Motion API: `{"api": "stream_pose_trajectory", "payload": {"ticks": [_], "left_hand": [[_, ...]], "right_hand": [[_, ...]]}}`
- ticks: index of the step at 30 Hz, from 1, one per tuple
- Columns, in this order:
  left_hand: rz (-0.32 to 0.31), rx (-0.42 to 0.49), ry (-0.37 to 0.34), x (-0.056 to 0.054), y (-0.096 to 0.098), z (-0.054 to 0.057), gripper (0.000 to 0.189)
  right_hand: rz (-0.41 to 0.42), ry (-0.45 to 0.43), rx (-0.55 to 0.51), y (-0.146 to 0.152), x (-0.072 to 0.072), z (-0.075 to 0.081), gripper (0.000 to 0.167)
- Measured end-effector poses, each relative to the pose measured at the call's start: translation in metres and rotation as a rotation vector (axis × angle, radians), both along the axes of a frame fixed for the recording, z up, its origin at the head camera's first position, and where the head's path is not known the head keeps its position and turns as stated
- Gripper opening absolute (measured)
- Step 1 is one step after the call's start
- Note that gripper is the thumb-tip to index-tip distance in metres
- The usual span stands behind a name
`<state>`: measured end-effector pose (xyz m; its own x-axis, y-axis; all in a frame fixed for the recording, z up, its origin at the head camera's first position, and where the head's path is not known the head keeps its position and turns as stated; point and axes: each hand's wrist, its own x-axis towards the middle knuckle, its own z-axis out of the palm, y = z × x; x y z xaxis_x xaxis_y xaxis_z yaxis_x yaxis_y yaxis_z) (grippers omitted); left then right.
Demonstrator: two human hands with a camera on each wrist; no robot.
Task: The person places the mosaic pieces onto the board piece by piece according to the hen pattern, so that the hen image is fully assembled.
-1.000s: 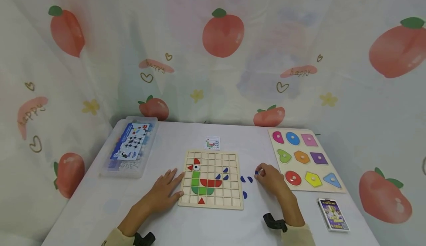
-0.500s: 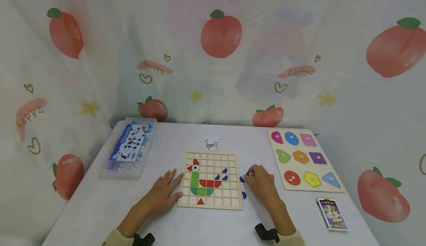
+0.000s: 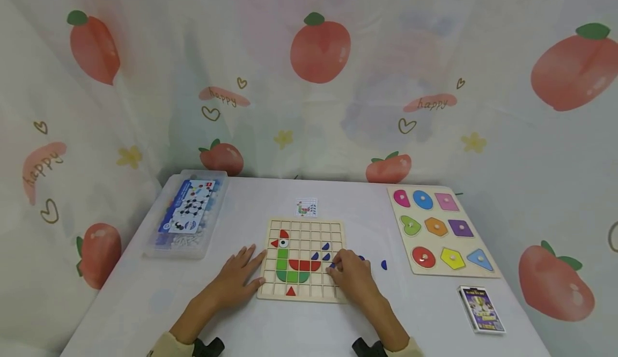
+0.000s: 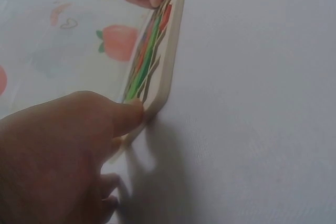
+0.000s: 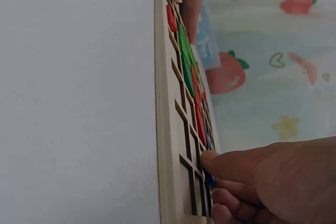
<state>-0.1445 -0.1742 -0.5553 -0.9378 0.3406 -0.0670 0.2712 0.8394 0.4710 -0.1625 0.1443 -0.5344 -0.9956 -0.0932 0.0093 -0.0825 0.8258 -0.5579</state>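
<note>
A wooden grid board (image 3: 309, 297) lies on the table with a bird picture of red, green and blue pieces set in it. My right hand (image 3: 354, 276) is over the board's right side and pinches a small blue piece (image 5: 210, 178) between thumb and finger, low at the grid. Just left of it are several blue pieces (image 3: 326, 246) in cells. My left hand (image 3: 236, 274) lies with spread fingers at the board's left edge, thumb touching the rim in the left wrist view. Two loose blue pieces (image 3: 383, 265) show right of the right hand; its fingers may hide others.
A small picture card (image 3: 306, 207) lies behind the board. At the back left is a clear plastic box (image 3: 185, 212). A shape puzzle board (image 3: 456, 245) lies at the right, with a card pack (image 3: 482, 310) in front of it.
My right hand has moved left from the bare table onto the board's right side, carrying a blue piece. A loose blue piece has come into sight behind it. My left hand stays put.
</note>
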Motion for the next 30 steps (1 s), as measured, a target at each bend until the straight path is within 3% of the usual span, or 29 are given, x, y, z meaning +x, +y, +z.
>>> {"api": "stream_pose_trajectory", "payload": {"ticks": [7,14,22,30], "left_hand": [[0.003,-0.003,-0.001,0.000,-0.001,0.000,0.068],[0.000,-0.007,0.010,0.000,-0.001,-0.002,0.068],[0.006,-0.005,-0.001,0.000,-0.001,-0.002,0.069],[0.000,-0.001,-0.002,-0.001,-0.001,-0.002,0.069]], "right_hand": [[0.045,-0.013,-0.014,-0.006,0.000,0.003,0.019],[0.040,-0.024,-0.024,-0.008,0.002,0.006,0.019],[0.045,0.026,0.045,-0.006,0.001,0.005,0.008],[-0.052,-0.032,0.033,0.023,-0.012,0.012,0.021]]}}
